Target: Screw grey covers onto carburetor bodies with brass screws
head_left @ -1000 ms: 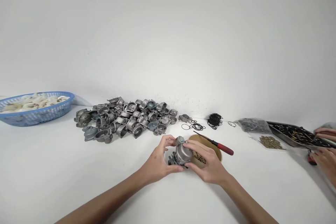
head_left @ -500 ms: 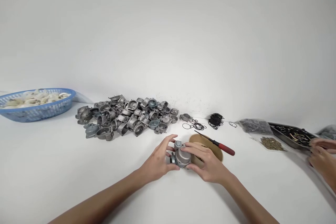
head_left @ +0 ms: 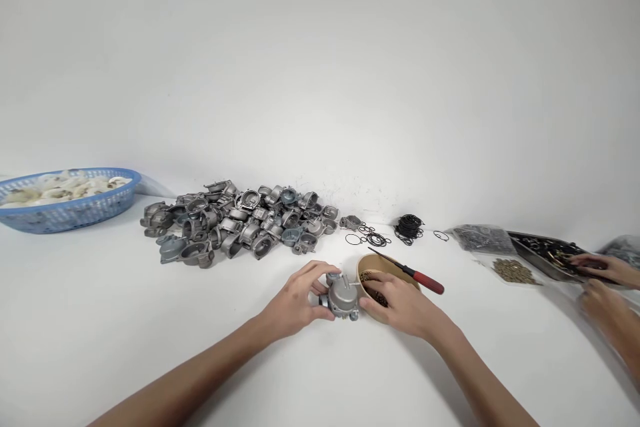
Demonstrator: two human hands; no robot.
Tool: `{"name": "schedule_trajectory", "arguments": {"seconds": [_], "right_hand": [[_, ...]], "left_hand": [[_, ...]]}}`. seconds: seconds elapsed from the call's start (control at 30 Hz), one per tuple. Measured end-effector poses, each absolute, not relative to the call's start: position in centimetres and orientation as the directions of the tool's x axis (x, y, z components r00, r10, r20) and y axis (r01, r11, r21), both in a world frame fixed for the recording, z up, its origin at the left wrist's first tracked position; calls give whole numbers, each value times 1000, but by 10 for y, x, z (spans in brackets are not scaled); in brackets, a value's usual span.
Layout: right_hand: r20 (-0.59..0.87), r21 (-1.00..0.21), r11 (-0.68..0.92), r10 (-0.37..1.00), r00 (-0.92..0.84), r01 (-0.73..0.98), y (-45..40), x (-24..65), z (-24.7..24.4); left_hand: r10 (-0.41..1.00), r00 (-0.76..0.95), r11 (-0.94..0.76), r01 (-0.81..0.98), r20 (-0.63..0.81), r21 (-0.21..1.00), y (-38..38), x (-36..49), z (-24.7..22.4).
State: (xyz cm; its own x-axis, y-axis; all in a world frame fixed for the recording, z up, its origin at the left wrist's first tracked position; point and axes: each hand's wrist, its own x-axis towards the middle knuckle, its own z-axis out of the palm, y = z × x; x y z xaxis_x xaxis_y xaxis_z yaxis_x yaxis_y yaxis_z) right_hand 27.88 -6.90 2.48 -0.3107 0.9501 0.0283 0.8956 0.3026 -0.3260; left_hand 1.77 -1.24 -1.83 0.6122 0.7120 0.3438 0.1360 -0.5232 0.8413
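Note:
My left hand (head_left: pixel 299 300) is closed around a grey metal carburetor (head_left: pixel 343 297), its rounded bowl side facing up, just above or on the white table. Right beside it, my right hand (head_left: pixel 400 303) reaches into a tan bowl (head_left: pixel 416 278) of small brass-coloured parts, too small to name. Its thumb and fingers are spread apart, with the fingertips partly hidden in the bowl. Across the bowl's rim lies a screwdriver (head_left: pixel 425 281) with a red and black handle, its tip pointing to the back left.
Behind my left hand lies a heap of grey carburetor bowls (head_left: pixel 250 230). A blue basket (head_left: pixel 75 210) stands far left. Black rubber rings (head_left: pixel 409 228) lie behind the tan bowl. At right are bagged brass parts (head_left: pixel 514 271), a dark tray (head_left: pixel 545 257) and another person's hands (head_left: pixel 607 287).
My right hand has let go of the carburetor and moved into the tan bowl. My left hand still holds the carburetor. One of the other person's hands has reached into the dark tray.

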Motion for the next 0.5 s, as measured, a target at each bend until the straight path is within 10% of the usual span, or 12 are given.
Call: {"name": "schedule_trajectory", "arguments": {"seconds": [0.5], "right_hand": [[-47, -439, 162, 978, -203, 884, -66, 278, 15]], "left_hand": [[685, 625, -563, 128, 375, 816, -14, 16, -13]]}}
